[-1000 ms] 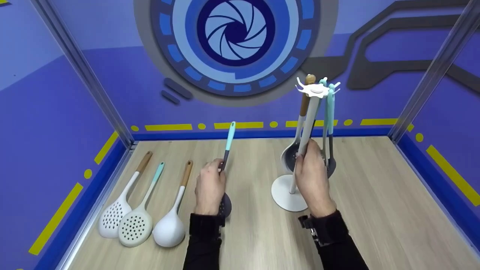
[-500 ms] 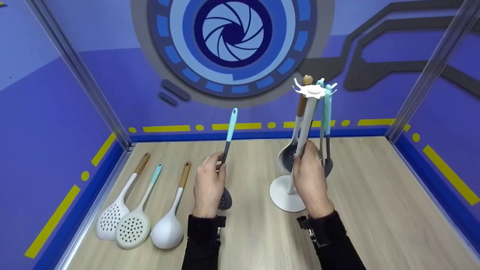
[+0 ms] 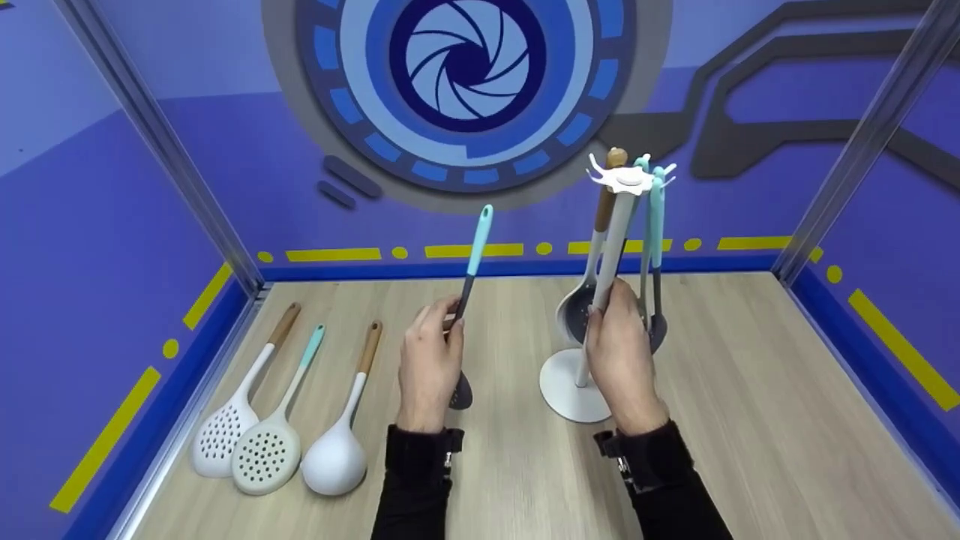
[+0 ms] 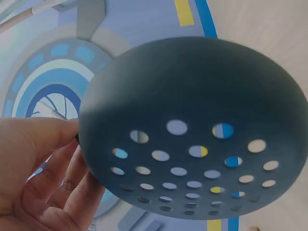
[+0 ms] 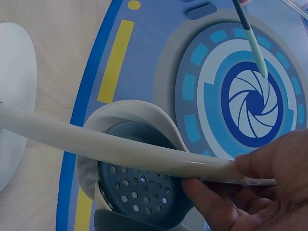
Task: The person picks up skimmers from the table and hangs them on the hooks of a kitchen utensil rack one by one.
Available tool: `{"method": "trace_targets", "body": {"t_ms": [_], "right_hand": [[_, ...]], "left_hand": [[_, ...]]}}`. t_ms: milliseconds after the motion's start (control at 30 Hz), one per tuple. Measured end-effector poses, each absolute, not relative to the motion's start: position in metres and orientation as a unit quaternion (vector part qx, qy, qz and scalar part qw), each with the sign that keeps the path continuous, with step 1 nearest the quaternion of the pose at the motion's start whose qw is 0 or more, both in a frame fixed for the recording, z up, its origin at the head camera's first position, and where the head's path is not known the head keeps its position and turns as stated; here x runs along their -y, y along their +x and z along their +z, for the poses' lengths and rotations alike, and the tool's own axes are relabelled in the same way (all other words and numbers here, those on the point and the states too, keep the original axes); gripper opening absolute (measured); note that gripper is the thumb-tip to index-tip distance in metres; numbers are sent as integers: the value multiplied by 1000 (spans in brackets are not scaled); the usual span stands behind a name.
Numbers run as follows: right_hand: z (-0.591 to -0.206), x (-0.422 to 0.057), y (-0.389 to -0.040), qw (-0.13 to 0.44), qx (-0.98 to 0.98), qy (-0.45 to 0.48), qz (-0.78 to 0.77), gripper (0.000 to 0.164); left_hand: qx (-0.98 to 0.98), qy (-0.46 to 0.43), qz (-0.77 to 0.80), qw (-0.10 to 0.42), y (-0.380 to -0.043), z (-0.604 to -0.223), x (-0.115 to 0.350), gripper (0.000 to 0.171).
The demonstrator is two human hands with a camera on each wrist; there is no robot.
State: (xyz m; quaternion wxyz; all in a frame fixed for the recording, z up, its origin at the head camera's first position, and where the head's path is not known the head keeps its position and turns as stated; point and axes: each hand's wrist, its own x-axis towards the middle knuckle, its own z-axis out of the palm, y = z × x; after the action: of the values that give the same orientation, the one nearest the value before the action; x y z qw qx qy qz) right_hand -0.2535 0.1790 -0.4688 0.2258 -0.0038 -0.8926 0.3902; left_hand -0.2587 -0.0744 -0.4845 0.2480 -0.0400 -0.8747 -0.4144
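My left hand (image 3: 429, 364) pinches the shaft of a dark grey skimmer (image 3: 480, 240) with a mint handle, tilted with its handle end up. Its perforated head (image 4: 192, 91) fills much of the left wrist view; in the head view the hand partly hides it. My right hand (image 3: 622, 356) grips the pole of a white utensil stand (image 3: 571, 386) with a round base and a hooked top. From the hooks hang several utensils, among them a wood-handled white one (image 3: 598, 251) and a mint-handled one (image 3: 658, 225). Another dark perforated head (image 5: 139, 192) shows behind the pole.
On the wooden table (image 3: 757, 420) at the left lie a white slotted turner (image 3: 223, 439), a cream skimmer (image 3: 266, 456) and a white ladle (image 3: 335, 459), side by side. Blue printed panels (image 3: 210, 187) enclose the back and both sides.
My left hand has lifted the dark skimmer and shifted it rightward, towards the stand. Its handle leans more to the right. My right hand stays on the pole.
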Motion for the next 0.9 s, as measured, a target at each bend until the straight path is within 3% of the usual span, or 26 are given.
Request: {"method": "trace_targets", "body": {"t_ms": [900], "right_hand": [[-471, -179, -254, 246, 891, -6, 382, 46]], "left_hand": [[880, -101, -388, 256, -279, -449, 48, 32]]}}
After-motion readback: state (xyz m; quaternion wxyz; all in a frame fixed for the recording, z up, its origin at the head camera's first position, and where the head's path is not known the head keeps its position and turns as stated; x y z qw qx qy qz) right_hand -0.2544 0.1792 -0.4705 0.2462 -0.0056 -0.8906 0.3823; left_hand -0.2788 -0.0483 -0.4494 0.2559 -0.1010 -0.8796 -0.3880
